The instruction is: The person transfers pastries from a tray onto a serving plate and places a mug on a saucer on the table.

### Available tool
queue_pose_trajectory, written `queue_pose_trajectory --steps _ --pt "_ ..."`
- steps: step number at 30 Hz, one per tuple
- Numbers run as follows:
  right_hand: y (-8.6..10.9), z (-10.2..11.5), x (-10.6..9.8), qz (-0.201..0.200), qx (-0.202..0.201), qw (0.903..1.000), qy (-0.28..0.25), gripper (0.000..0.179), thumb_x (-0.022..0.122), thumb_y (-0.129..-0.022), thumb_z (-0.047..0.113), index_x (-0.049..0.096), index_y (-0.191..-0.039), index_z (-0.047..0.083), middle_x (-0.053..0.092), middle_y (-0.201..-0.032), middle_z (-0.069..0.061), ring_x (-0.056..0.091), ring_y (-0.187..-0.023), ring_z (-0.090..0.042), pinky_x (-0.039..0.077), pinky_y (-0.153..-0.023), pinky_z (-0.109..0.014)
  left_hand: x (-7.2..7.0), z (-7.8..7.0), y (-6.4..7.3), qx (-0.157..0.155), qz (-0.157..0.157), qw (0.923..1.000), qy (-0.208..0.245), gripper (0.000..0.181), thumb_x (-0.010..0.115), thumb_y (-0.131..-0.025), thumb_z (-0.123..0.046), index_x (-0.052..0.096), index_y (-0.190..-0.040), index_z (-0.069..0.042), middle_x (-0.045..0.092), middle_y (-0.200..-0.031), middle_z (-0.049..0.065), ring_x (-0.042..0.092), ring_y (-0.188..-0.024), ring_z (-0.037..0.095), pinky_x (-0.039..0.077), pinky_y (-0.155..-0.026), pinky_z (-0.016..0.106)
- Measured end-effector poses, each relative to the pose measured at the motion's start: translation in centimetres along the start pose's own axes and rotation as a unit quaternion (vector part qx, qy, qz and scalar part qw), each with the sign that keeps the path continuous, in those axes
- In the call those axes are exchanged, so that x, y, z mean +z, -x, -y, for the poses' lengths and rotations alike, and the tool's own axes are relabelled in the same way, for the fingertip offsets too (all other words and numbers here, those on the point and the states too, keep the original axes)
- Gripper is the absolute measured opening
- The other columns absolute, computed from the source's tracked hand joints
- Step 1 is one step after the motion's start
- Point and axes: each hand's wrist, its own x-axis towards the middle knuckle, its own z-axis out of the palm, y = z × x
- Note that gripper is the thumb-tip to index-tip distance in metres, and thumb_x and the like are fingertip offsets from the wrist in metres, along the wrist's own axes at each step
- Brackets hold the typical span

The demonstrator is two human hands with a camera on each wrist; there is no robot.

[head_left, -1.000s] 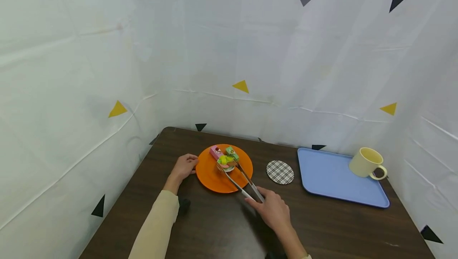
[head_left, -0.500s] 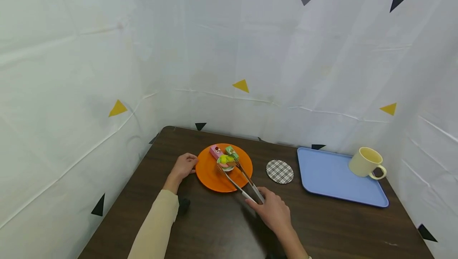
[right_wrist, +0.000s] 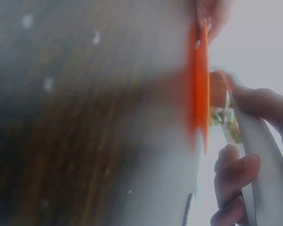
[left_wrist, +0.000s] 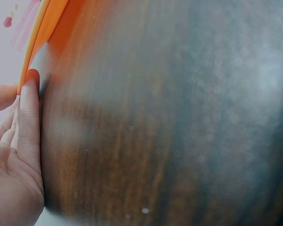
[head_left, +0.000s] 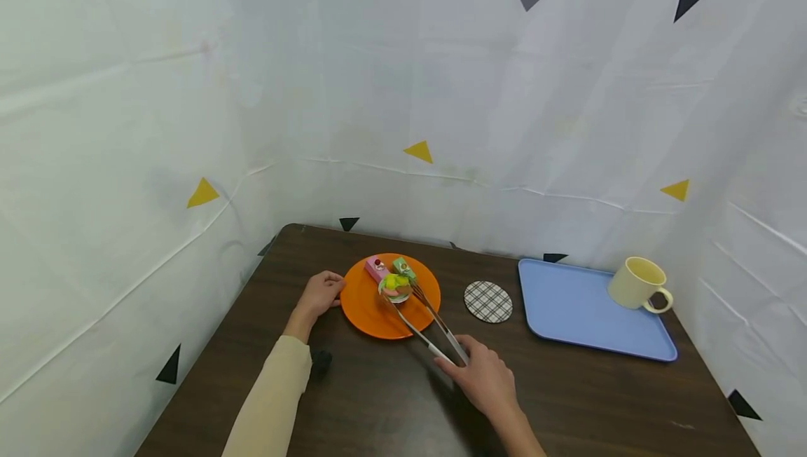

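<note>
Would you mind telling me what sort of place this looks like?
Probably a staged tabletop set-up: pale patterned sheeting hangs behind a dark table, which holds an orange plate and a blue tray.

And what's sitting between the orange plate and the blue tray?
In the head view, a round checked coaster lies on the table between the orange plate and the blue tray, touching neither.

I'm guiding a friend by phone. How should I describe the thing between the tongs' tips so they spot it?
On the dark table, find the orange plate that the left hand pinches at its rim. On it, look between the tips of the tongs in the right hand. It's the small rounded item topped in yellow, unlike the pink box and green box behind it.
</note>
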Motion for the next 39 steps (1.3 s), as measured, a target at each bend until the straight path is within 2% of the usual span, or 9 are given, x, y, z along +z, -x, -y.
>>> queue_pose_trajectory --steps 12,18,24,33,39 --pt "1.0 -0.7 -0.3 0.012 0.02 0.9997 -0.011 0.065 0.08 -0.086 0.07 0.075 -0.131 0.024 0.065 -0.082 0.004 0.057 -0.071 -0.018 0.04 -0.059 -0.038 0.3 -0.2 0.1 0.004 0.0 1.0 0.002 0.03 0.057 -0.113 -0.023 0.062 -0.134 -0.001 0.068 -0.138 0.023 0.069 -0.114 0.028 0.065 -0.092 0.034" --pt "1.2 -1.0 -0.4 0.017 0.016 0.9996 -0.014 0.063 0.079 -0.087 0.069 0.076 -0.135 0.028 0.062 -0.078 0.004 0.056 -0.072 -0.018 0.039 -0.059 -0.038 0.3 -0.6 0.6 0.013 0.002 0.9999 0.004 0.031 0.056 -0.114 -0.022 0.061 -0.135 0.0 0.066 -0.14 0.025 0.069 -0.117 0.031 0.065 -0.094 0.034" --pt "1.5 -1.1 -0.5 0.017 0.015 0.9997 -0.012 0.066 0.079 -0.085 0.071 0.075 -0.136 0.028 0.069 -0.088 0.005 0.059 -0.076 -0.018 0.041 -0.06 -0.039 0.1 -0.7 1.1 0.014 -0.001 0.9999 0.003 0.033 0.055 -0.114 -0.023 0.06 -0.137 0.001 0.065 -0.143 0.026 0.067 -0.123 0.034 0.064 -0.098 0.036" --pt "3.0 -1.5 -1.6 0.022 0.024 0.9995 -0.003 0.068 0.08 -0.083 0.072 0.076 -0.132 0.025 0.069 -0.088 0.005 0.059 -0.076 -0.017 0.041 -0.06 -0.04 -0.1 -0.3 1.0 0.002 0.0 1.0 0.001 0.036 0.055 -0.114 -0.025 0.059 -0.139 0.0 0.063 -0.146 0.026 0.065 -0.128 0.035 0.062 -0.103 0.04" --pt "3.7 -2.5 -2.4 0.015 0.034 0.9993 -0.01 0.067 0.08 -0.083 0.072 0.075 -0.132 0.027 0.067 -0.088 0.006 0.058 -0.076 -0.017 0.04 -0.06 -0.039 0.1 -0.3 0.6 -0.001 0.001 1.0 -0.002 0.036 0.056 -0.114 -0.025 0.059 -0.139 0.0 0.064 -0.146 0.025 0.066 -0.126 0.035 0.062 -0.102 0.039"
